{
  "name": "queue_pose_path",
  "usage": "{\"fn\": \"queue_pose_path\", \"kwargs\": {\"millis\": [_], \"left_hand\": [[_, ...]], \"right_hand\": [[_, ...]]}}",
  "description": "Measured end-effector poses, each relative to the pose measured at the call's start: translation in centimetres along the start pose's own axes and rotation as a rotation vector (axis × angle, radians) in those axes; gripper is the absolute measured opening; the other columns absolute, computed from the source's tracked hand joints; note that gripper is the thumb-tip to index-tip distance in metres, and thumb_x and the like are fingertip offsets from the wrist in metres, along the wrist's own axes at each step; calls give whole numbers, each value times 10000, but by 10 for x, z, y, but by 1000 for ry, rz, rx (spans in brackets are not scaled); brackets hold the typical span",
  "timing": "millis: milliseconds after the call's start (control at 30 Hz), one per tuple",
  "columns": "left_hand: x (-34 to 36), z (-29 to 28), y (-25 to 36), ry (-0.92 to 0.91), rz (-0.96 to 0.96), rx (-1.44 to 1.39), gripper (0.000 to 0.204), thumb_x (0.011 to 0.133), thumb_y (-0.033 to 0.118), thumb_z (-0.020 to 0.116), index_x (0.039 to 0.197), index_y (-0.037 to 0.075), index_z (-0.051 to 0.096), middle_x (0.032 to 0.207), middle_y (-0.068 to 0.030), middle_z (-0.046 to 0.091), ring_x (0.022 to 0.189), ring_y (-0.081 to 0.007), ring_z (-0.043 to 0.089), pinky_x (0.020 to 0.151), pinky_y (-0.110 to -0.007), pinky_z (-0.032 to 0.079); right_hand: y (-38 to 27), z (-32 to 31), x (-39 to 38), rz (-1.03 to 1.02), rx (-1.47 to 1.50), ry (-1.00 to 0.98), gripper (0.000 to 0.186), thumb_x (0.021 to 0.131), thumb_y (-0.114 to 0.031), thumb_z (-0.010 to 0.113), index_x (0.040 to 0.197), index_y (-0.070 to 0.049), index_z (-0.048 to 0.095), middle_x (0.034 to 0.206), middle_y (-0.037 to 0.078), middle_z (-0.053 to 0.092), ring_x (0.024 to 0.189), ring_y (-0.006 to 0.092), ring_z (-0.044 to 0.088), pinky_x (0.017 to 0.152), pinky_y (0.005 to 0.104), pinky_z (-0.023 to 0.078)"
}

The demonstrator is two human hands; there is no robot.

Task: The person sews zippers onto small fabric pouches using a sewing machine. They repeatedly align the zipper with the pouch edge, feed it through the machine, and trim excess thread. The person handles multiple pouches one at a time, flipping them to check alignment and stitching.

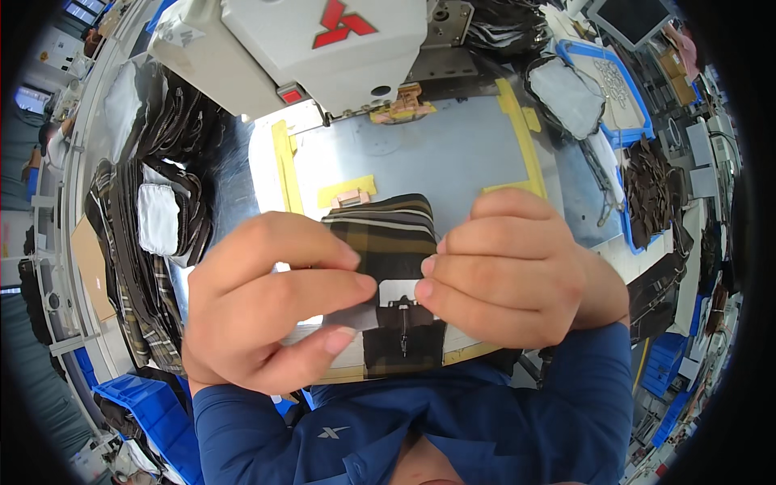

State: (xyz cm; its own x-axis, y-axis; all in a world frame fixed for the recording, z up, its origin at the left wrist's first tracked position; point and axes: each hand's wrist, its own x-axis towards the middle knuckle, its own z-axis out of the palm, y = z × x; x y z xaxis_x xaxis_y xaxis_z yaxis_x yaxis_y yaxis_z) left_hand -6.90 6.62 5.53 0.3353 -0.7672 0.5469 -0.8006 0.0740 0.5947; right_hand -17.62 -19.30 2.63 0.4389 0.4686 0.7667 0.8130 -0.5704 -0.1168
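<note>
A striped dark fabric piece (388,230) lies in front of me, with a black strip (380,352) running toward my body. On that strip sits a dark metal zipper pull or buckle (404,319), just below a small white patch (398,288). My left hand (271,303) curls over the left side, its thumb and fingers around a small grey sheet (353,315). Opposite it, my right hand (509,275) is closed, fingertips bunched at the right edge of the white patch. Whatever lies between those fingertips is hidden.
A white sewing machine head (323,48) overhangs the metal work plate (453,153), which has yellow tape at its edges. Dark fabric pieces (166,210) are stacked at left. A blue-rimmed tray (647,133) of small rings stands at right. A blue crate (153,420) sits lower left.
</note>
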Motion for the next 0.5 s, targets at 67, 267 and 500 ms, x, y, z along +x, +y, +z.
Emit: {"fn": "queue_pose_path", "kwargs": {"millis": [67,267,500], "left_hand": [[1,0,5,-14,-82,-35,248,747,230,849,909,50,797,986,-146,753,854,-289,751,708,-357,585],[6,14,8,99,-44,100,232,645,-6,854,860,67,804,951,-122,756,839,-271,743,712,-371,587],[4,12,3,5,169,324,240,642,14,851,862,98,803,1018,-64,719,839,-268,730,707,-373,581]], "right_hand": [[0,3,0,-10,8,18,161,785,-96,780,928,-24,771,917,82,754,829,224,682,655,350,494],[-2,4,3,4,2,22,151,789,-89,790,922,-22,768,902,81,754,810,222,681,646,347,492],[-3,6,3,-2,-22,43,168,749,-94,775,890,-7,753,876,74,706,789,220,669,647,350,515]]}}
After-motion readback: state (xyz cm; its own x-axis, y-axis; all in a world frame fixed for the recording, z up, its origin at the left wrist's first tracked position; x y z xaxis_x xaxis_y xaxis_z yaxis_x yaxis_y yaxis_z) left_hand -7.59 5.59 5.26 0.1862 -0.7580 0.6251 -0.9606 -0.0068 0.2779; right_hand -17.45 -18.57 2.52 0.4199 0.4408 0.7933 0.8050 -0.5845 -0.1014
